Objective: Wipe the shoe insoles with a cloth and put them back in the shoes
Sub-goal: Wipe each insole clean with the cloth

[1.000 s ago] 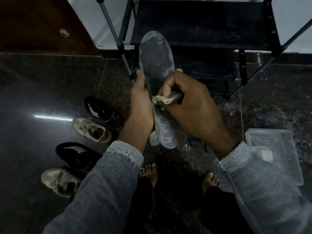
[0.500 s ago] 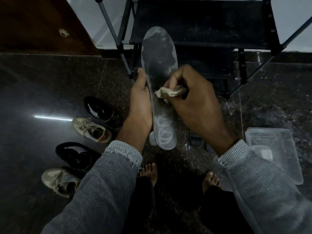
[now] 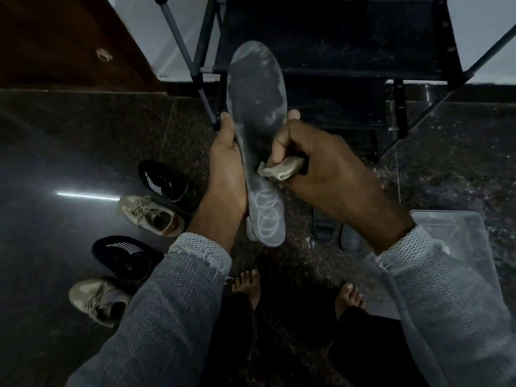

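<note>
A grey insole [image 3: 258,107] with white ring marks at its heel stands upright in front of me, toe end up. My left hand [image 3: 227,166] grips its left edge. My right hand [image 3: 321,163] is closed on a small beige cloth [image 3: 280,169], pressed against the insole's middle. On the floor at the left lie two black shoes [image 3: 164,181] [image 3: 125,256] and two beige shoes [image 3: 150,215] [image 3: 96,300]. More insoles [image 3: 325,227] lie on the floor under my right wrist, partly hidden.
A clear plastic container [image 3: 458,247] sits on the dark stone floor at the right. A black metal shoe rack [image 3: 335,37] stands straight ahead against the wall. A wooden door [image 3: 55,43] is at the upper left. My bare feet [image 3: 248,283] are below.
The cloth in my right hand slid up the insole and has come back down toward its middle. The insole is held a little higher than before.
</note>
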The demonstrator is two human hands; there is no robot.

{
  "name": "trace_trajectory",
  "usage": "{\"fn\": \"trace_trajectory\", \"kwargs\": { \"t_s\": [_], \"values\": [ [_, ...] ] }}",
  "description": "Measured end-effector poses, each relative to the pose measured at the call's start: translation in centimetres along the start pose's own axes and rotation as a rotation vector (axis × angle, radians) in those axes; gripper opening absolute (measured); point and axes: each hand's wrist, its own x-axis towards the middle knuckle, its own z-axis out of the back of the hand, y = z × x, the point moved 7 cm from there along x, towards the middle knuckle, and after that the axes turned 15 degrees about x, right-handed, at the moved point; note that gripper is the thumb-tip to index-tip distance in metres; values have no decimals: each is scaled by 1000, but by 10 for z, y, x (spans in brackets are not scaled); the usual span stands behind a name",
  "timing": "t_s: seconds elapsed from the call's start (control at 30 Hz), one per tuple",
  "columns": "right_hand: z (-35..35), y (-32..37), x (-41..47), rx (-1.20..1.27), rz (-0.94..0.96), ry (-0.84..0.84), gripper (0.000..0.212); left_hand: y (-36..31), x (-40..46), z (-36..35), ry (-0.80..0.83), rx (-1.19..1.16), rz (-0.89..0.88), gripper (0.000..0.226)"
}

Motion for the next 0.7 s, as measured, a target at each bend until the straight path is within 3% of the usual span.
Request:
{"fn": "trace_trajectory", "kwargs": {
  "t_s": [0.13,0.2,0.4,0.47,0.6,0.7],
  "values": [
    [11,-4,-3,-97,1,-246,20,3,-3,-1,-24,65,-14,58],
    [15,-6,-4,-138,1,-289,20,5,-3,-1,-34,119,-9,57],
    [1,-2,-1,-12,-42,-16,20,1,-3,2,-48,40,10,65],
    [2,-2,-1,-5,-40,-33,16,0,-8,-2,-43,15,12,65],
    [12,-3,-4,-47,3,-232,16,0,-11,-6,-67,111,-34,56],
    [10,-4,-1,13,-28,-110,16,-1,-11,-4,-76,43,-5,62]
  ]
}}
